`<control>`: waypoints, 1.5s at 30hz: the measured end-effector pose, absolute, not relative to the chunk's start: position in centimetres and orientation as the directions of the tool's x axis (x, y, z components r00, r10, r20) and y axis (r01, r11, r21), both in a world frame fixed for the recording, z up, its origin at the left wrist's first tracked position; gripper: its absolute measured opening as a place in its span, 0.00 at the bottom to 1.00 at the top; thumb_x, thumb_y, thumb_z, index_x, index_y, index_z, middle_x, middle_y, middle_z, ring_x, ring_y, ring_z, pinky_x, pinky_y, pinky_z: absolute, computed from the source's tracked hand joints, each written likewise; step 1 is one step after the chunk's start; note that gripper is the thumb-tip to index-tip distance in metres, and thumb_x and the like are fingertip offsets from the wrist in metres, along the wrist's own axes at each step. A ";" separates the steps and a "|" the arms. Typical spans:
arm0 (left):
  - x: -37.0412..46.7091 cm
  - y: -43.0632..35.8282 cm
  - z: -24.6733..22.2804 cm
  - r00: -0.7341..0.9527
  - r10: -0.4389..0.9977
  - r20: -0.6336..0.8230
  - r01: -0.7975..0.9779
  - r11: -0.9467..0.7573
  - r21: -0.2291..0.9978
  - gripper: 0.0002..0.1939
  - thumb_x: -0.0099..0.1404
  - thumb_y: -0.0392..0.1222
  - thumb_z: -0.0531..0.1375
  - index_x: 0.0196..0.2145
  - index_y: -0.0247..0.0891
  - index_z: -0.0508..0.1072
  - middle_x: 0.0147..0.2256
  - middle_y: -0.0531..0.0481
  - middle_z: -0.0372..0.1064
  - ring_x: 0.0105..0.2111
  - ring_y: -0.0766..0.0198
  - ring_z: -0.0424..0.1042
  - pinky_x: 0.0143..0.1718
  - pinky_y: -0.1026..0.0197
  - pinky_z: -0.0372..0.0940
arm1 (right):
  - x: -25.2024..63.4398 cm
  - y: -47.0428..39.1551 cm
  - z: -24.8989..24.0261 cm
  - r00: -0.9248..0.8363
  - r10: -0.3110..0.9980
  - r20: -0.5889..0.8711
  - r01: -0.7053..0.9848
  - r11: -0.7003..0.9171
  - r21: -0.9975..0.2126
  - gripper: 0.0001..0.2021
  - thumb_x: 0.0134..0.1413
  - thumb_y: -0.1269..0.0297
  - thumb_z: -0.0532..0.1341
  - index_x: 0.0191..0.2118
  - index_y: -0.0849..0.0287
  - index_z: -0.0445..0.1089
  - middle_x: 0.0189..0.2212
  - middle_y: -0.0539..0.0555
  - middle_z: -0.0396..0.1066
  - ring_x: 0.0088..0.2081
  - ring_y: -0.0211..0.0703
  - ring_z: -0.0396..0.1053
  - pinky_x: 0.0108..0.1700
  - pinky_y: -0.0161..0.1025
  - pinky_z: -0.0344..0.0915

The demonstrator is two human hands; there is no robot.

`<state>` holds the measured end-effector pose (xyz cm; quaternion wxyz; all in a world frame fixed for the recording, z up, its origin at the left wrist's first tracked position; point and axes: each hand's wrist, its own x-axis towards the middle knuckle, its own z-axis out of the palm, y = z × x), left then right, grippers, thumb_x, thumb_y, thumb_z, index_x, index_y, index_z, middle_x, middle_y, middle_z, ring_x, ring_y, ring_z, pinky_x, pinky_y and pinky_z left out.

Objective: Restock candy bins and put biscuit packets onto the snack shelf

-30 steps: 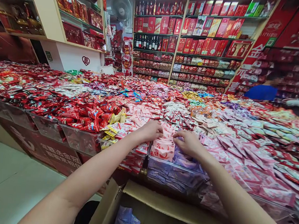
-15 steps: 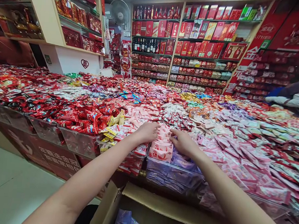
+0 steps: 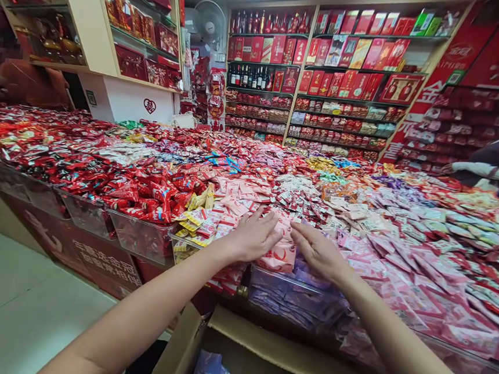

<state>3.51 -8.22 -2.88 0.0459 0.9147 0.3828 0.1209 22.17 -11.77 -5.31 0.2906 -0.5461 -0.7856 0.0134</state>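
Shifted from its place along the row's left side half a second earlier, a person's bare left hand (image 3: 256,234) now lies across the upright row of pink-and-red, glossy square packets (image 3: 280,256), fingers extended and grasp open. Opposite it, the bare right hand (image 3: 318,251) has straightened its fingers and is open too, held at the row's right edge; whether its fingertips touch the packets cannot be told. The row stands at the front of a clear plastic bin (image 3: 296,282), above and beside flat purple packets (image 3: 291,304). Yellow-and-white packets (image 3: 192,220) fill the neighboring bin at left; pale pink sachets (image 3: 402,282) spread at right. Below, an open brown cardboard box (image 3: 296,348) holds several loose purple sachets (image 3: 211,373).
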 end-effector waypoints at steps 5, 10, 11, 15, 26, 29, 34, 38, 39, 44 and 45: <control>2.9 -9.1 -3.3 0.711 0.660 0.244 0.639 -0.751 0.167 0.27 0.67 0.52 0.38 0.56 0.35 0.58 0.60 0.42 0.51 0.62 0.50 0.43 0.58 0.41 0.43 | 21.6 -12.7 -5.0 -0.327 0.847 0.419 0.877 0.437 -0.199 0.22 0.60 0.54 0.43 0.47 0.57 0.69 0.50 0.58 0.67 0.55 0.52 0.60 0.57 0.56 0.53; 1.8 -9.8 -3.8 0.679 0.613 0.405 0.617 -0.775 0.138 0.25 0.68 0.48 0.39 0.58 0.36 0.56 0.61 0.45 0.50 0.61 0.55 0.46 0.59 0.44 0.45 | 20.9 -14.1 -3.5 -0.378 0.875 0.304 0.875 0.445 -0.194 0.28 0.60 0.50 0.40 0.57 0.60 0.60 0.57 0.58 0.58 0.59 0.50 0.53 0.59 0.52 0.51; 1.6 -10.2 -4.0 0.693 0.595 0.407 0.608 -0.786 0.112 0.25 0.68 0.48 0.40 0.58 0.36 0.56 0.61 0.45 0.49 0.61 0.54 0.46 0.59 0.43 0.44 | 20.6 -14.6 -3.7 -0.389 0.880 0.271 0.877 0.444 -0.185 0.29 0.59 0.49 0.40 0.58 0.60 0.57 0.58 0.57 0.55 0.60 0.50 0.50 0.59 0.54 0.49; 1.8 -11.3 -4.7 0.708 0.584 0.398 0.631 -0.776 0.015 0.25 0.67 0.47 0.40 0.57 0.36 0.58 0.60 0.45 0.53 0.61 0.49 0.45 0.58 0.37 0.41 | 19.4 -15.7 -5.8 -0.287 0.933 0.216 0.945 0.313 -0.097 0.26 0.59 0.51 0.42 0.60 0.55 0.52 0.60 0.55 0.51 0.62 0.52 0.44 0.59 0.64 0.40; 2.3 -11.2 -5.3 0.651 0.544 0.530 0.610 -0.790 0.062 0.22 0.67 0.47 0.42 0.55 0.37 0.59 0.57 0.45 0.58 0.59 0.53 0.49 0.58 0.44 0.45 | 17.5 -9.7 0.4 -0.243 0.945 0.220 0.910 0.300 -0.285 0.14 0.55 0.65 0.51 0.41 0.58 0.72 0.42 0.56 0.73 0.43 0.45 0.70 0.45 0.39 0.64; 2.2 -11.3 -5.2 0.617 0.568 0.545 0.624 -0.775 0.101 0.20 0.66 0.49 0.45 0.50 0.37 0.63 0.52 0.43 0.63 0.55 0.53 0.57 0.56 0.45 0.49 | 13.7 -5.4 0.6 -0.307 0.930 0.204 0.914 0.348 -0.209 0.15 0.54 0.62 0.53 0.43 0.62 0.70 0.42 0.59 0.73 0.43 0.47 0.69 0.42 0.37 0.63; 2.2 -11.1 -5.3 0.590 0.594 0.546 0.634 -0.760 0.142 0.18 0.65 0.50 0.47 0.40 0.35 0.69 0.42 0.43 0.70 0.49 0.51 0.62 0.53 0.44 0.52 | 9.0 -1.0 -0.7 -0.310 0.936 0.166 0.935 0.332 -0.126 0.19 0.47 0.59 0.60 0.42 0.69 0.68 0.43 0.69 0.70 0.44 0.56 0.67 0.41 0.41 0.62; 2.1 -10.8 -5.4 0.588 0.583 0.561 0.595 -0.781 0.188 0.17 0.64 0.50 0.48 0.41 0.37 0.69 0.45 0.44 0.69 0.51 0.51 0.61 0.54 0.45 0.52 | 9.4 -0.3 -0.3 -0.240 0.947 0.215 0.929 0.288 -0.232 0.16 0.47 0.65 0.59 0.43 0.66 0.65 0.42 0.67 0.70 0.43 0.53 0.68 0.40 0.40 0.62; 2.1 -10.7 -5.5 0.584 0.577 0.571 0.583 -0.787 0.200 0.16 0.64 0.49 0.49 0.41 0.37 0.69 0.45 0.44 0.68 0.50 0.52 0.61 0.54 0.45 0.52 | 10.2 -0.3 -0.1 -0.205 0.952 0.228 0.924 0.264 -0.276 0.15 0.48 0.66 0.58 0.43 0.65 0.65 0.40 0.65 0.71 0.42 0.51 0.69 0.39 0.40 0.63; 2.1 -10.1 -6.0 0.388 0.516 0.764 0.488 -0.818 0.304 0.14 0.62 0.41 0.53 0.46 0.34 0.64 0.47 0.41 0.66 0.52 0.56 0.60 0.55 0.49 0.54 | 15.0 -2.7 0.9 -0.015 0.971 0.240 0.812 0.152 -0.563 0.13 0.52 0.71 0.53 0.45 0.64 0.60 0.32 0.57 0.71 0.30 0.38 0.70 0.31 0.35 0.66; 2.1 -9.8 -6.0 0.294 0.525 0.798 0.461 -0.810 0.363 0.16 0.61 0.40 0.53 0.48 0.34 0.62 0.49 0.39 0.63 0.53 0.56 0.59 0.54 0.49 0.56 | 15.7 -3.6 0.9 0.005 0.973 0.231 0.707 0.160 -0.689 0.12 0.52 0.70 0.53 0.44 0.64 0.60 0.30 0.54 0.71 0.28 0.36 0.69 0.30 0.35 0.66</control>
